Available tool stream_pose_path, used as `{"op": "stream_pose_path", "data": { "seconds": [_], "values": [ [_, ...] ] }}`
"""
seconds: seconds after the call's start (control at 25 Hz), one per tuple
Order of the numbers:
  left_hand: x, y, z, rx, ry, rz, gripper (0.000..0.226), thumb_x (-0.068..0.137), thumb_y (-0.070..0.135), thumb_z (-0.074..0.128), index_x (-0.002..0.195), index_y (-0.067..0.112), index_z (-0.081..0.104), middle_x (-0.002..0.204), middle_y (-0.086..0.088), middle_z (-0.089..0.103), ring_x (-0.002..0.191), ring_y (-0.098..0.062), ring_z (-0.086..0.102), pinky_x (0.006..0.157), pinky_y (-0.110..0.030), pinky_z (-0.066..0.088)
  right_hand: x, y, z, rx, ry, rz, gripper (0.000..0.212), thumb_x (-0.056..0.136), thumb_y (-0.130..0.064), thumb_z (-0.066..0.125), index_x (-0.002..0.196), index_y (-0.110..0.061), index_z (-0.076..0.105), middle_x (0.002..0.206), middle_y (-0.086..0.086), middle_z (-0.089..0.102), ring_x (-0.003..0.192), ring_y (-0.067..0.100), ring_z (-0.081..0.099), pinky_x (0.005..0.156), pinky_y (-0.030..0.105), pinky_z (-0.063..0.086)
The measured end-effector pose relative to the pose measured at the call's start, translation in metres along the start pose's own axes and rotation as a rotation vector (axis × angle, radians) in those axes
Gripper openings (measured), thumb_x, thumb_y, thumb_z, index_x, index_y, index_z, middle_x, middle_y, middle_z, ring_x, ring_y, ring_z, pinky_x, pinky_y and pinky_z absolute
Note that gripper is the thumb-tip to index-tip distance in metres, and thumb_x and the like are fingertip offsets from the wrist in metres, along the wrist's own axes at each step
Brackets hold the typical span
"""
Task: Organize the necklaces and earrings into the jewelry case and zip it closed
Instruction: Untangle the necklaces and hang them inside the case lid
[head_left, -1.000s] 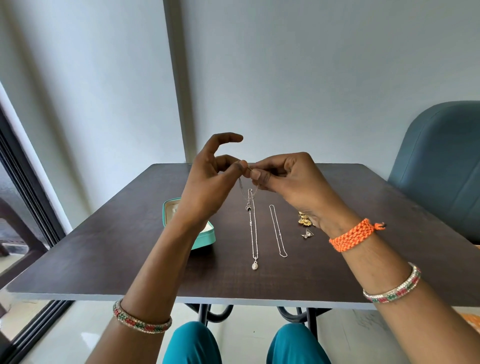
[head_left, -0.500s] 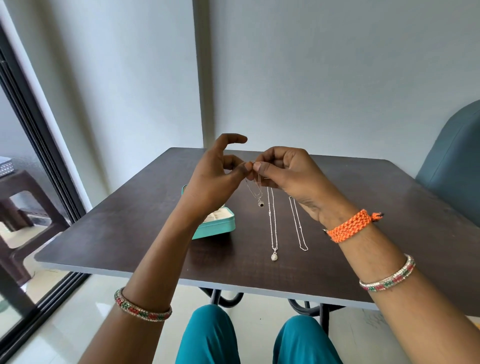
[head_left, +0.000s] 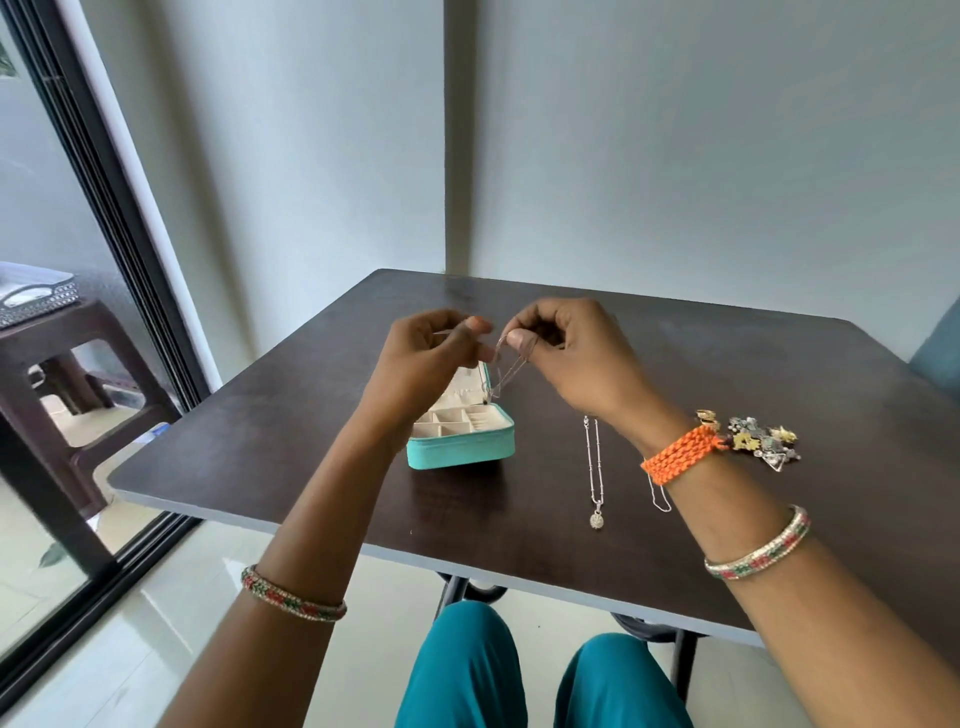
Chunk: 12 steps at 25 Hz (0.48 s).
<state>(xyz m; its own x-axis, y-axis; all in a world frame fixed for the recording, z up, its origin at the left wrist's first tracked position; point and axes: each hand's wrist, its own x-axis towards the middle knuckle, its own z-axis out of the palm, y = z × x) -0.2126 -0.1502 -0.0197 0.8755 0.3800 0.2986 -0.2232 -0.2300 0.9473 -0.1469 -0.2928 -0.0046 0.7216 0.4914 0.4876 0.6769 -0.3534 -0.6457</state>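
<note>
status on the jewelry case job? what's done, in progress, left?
Done: the teal jewelry case is open, its visible compartments apparently empty. In hand: the left hand and right hand pinch a thin necklace above the case, so it is not yet stowed. Left: the pendant necklace, a second chain partly behind the right wrist and the earring pile lie on the table; then zipping.

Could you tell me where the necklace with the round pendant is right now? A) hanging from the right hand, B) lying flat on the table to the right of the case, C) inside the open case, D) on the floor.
B: the necklace with the round pendant lies stretched out on the table, to the right of the open teal case, untouched by either hand.
</note>
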Motion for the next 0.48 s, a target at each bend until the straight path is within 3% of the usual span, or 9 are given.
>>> {"op": "stream_pose_path", "data": {
  "seconds": [0.12,0.2,0.28,0.36,0.48],
  "values": [
    [0.021,-0.035,-0.014,0.142,0.277,-0.092,0.02,0.095,0.016,0.048,0.094,0.013,0.068,0.086,-0.004,0.07,0.076,-0.013,0.062,0.067,-0.02,0.047,0.004,0.005,0.0,0.083,0.043,0.026,0.016,0.087,-0.014,0.063,0.076,-0.025,0.068,0.068,-0.008,0.065,0.063,0.006,0.056,0.063,0.024,0.047],
    [0.032,-0.056,-0.021,0.352,0.392,-0.19,0.023,0.096,0.022,0.047,0.098,0.009,0.065,0.095,-0.006,0.068,0.086,-0.02,0.059,0.072,-0.027,0.042,0.009,0.011,-0.001,0.122,0.059,0.026,0.019,0.087,-0.012,0.063,0.075,-0.026,0.066,0.07,-0.003,0.067,0.067,0.009,0.059,0.068,0.029,0.051],
    [0.043,-0.076,-0.024,0.539,0.313,-0.313,0.034,0.096,0.031,0.045,0.099,0.001,0.062,0.095,-0.012,0.064,0.094,-0.029,0.058,0.073,-0.028,0.037,0.013,0.019,0.0,0.148,0.058,0.035,0.022,0.086,-0.011,0.062,0.072,-0.028,0.065,0.071,0.0,0.067,0.069,0.014,0.06,0.073,0.035,0.054],
    [0.052,-0.09,-0.022,0.571,0.201,-0.401,0.04,0.094,0.036,0.048,0.094,-0.001,0.062,0.091,-0.015,0.063,0.094,-0.032,0.06,0.071,-0.031,0.04,0.015,0.026,0.0,0.205,0.044,0.057,0.026,0.087,-0.008,0.061,0.071,-0.028,0.065,0.071,0.002,0.067,0.07,0.016,0.061,0.075,0.04,0.054],
    [0.056,-0.099,-0.015,0.252,0.183,-0.402,0.028,0.088,0.029,0.061,0.082,0.001,0.062,0.08,-0.016,0.065,0.071,-0.028,0.063,0.068,-0.034,0.052,0.018,0.035,0.001,0.285,0.033,0.094,0.029,0.089,-0.002,0.059,0.072,-0.025,0.065,0.069,0.0,0.066,0.07,0.016,0.06,0.069,0.033,0.054]
  ]
}}
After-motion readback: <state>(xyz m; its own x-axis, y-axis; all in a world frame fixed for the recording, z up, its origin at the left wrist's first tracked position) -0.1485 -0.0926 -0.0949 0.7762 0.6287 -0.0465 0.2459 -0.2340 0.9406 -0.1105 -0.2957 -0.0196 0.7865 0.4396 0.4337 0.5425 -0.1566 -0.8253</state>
